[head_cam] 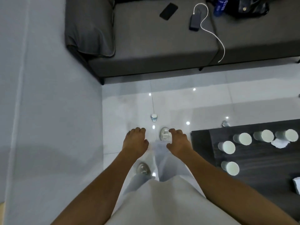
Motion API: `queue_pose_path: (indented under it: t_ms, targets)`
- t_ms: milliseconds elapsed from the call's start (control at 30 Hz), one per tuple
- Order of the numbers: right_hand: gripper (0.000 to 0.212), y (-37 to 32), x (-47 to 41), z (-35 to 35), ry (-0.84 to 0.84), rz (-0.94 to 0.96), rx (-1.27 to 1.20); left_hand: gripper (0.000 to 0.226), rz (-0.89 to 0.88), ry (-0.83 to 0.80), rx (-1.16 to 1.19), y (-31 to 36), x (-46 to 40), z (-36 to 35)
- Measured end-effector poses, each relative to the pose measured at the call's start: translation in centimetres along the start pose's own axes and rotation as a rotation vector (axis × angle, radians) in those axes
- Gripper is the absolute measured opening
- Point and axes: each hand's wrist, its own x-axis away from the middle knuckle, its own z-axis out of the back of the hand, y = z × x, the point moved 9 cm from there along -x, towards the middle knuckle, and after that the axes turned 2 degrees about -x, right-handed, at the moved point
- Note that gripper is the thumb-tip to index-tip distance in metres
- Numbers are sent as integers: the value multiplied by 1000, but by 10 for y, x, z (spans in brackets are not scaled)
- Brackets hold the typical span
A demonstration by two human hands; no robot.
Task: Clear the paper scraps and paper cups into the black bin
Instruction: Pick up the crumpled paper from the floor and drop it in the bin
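Observation:
Several white paper cups stand upside down on a dark low table (259, 189) at the right; the nearest cup (230, 168) is by the table's left side, another cup (227, 147) just beyond it. A white paper scrap (280, 143) lies among the far cups, and a second scrap (297, 184) shows at the right edge. My left hand (135, 142) and my right hand (177, 142) hang in front of me over the floor, fingers loosely curled, holding nothing. No black bin is in view.
A grey sofa (146, 46) stands ahead, carrying a black phone (168, 11), a power bank with a white cable (195, 21) and a dark bag (246, 7). A small bottle (153, 118) stands on the glossy tiled floor. A grey wall runs along the left.

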Motion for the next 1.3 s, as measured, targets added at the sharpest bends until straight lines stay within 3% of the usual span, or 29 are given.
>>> queue_pose_path:
  t_ms: [200, 367, 700, 967, 1100, 1200, 1300]
  targets:
    - [59, -28, -91, 33, -57, 94, 84, 41, 148, -46, 87, -26, -65, 3]
    - [60, -41, -185, 17, -74, 101, 110, 42, 229, -61, 158, -61, -122, -31]
    - [60, 15, -427, -128, -45, 2, 83, 43, 205, -58, 196, -153, -297, -192]
    - [61, 75, -606, -269, 71, -55, 9, 42, 157, -5, 233, -220, -427, -335]
    - [73, 85, -642, -312, 154, -41, -3, 41, 154, -32, 223, -235, -455, -386]
    - [64, 92, -646, -321, 222, -35, -9, 42, 137, -77, 232, -233, -458, -409]
    - [62, 92, -640, -320, 175, -2, -42, 43, 114, -117, 259, -224, -456, -415]
